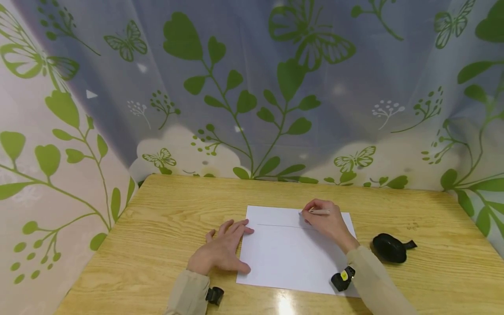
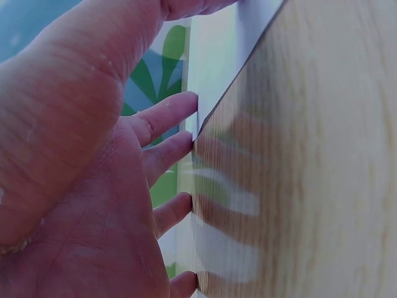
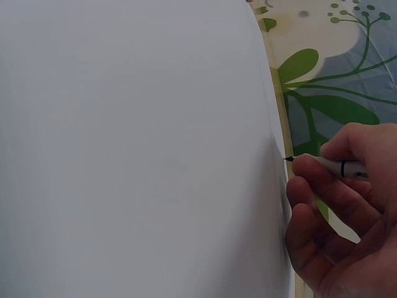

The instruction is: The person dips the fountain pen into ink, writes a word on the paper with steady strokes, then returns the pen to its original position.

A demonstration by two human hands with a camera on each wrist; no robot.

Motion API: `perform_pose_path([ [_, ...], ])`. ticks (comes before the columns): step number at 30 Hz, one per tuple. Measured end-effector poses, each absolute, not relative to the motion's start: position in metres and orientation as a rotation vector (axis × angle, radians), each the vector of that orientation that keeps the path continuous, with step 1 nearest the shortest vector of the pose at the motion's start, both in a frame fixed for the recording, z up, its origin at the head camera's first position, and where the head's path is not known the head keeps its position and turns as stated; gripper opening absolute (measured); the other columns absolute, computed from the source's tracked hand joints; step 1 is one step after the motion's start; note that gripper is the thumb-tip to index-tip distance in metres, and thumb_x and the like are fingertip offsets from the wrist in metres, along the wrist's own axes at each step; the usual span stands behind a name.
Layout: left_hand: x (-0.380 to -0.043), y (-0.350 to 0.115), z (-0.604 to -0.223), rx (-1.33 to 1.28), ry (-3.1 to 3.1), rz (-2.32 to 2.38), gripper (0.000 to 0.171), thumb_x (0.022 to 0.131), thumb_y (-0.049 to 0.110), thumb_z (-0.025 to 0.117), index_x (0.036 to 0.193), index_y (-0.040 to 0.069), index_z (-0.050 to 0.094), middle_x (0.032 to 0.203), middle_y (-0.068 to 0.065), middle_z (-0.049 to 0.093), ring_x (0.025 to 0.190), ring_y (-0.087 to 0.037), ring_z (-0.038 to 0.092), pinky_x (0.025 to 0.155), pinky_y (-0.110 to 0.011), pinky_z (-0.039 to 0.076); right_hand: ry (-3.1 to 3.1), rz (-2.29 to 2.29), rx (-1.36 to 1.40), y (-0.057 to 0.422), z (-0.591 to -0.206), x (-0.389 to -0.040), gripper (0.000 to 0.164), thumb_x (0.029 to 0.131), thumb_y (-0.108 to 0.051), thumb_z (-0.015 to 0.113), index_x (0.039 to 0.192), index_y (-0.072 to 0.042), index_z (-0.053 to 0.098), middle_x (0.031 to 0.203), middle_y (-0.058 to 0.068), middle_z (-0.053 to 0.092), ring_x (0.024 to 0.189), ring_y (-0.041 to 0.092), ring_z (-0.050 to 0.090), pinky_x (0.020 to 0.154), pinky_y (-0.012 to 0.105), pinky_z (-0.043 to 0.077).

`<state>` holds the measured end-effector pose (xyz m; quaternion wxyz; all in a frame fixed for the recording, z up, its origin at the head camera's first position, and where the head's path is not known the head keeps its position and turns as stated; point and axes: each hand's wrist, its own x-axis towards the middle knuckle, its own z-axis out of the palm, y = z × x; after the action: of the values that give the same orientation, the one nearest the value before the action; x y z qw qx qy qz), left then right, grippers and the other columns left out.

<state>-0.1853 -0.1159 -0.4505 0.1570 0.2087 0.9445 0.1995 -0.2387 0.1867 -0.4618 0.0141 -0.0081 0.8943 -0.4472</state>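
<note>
A white sheet of paper (image 1: pixel 283 258) lies on the wooden table, with one thin dark line (image 1: pixel 281 225) across its upper part. My right hand (image 1: pixel 327 221) pinches a pale pen (image 1: pixel 320 211) near the sheet's top edge. In the right wrist view the pen (image 3: pixel 353 169) has a dark pointed tip; whether it touches the paper I cannot tell. My left hand (image 1: pixel 222 249) rests at the sheet's left edge with its fingers spread. Its thumb and index fingertip lie on the paper, and in the left wrist view other fingertips (image 2: pixel 177 211) touch the table.
A black cup-shaped object (image 1: pixel 389 248) with a short tab lies on the table (image 1: pixel 165 227), right of the sheet. Behind the table hangs a curtain (image 1: pixel 252 87) with leaves and butterflies. Each wrist wears a small black camera, the right one (image 1: pixel 341 280) over the paper.
</note>
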Motion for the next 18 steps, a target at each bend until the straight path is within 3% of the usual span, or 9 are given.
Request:
perform_pose_path([
  [18,-0.1843,-0.1153,-0.4497,0.587,2.704,0.577,0.082,0.062,0.039,0.077,0.134,0.028,0.041,0.156,0.008,0.022,0.144,-0.033,0.014,0.101,-0.074,0.012,2.795,-1.399,-0.021,0.1865,-0.4610,-0.2315,0.009,0.083,-0.024,0.064,0.085,-0.017,0.069,0.068,0.000,0.069,0.059,0.016,0.059,0.054,0.027,0.045],
])
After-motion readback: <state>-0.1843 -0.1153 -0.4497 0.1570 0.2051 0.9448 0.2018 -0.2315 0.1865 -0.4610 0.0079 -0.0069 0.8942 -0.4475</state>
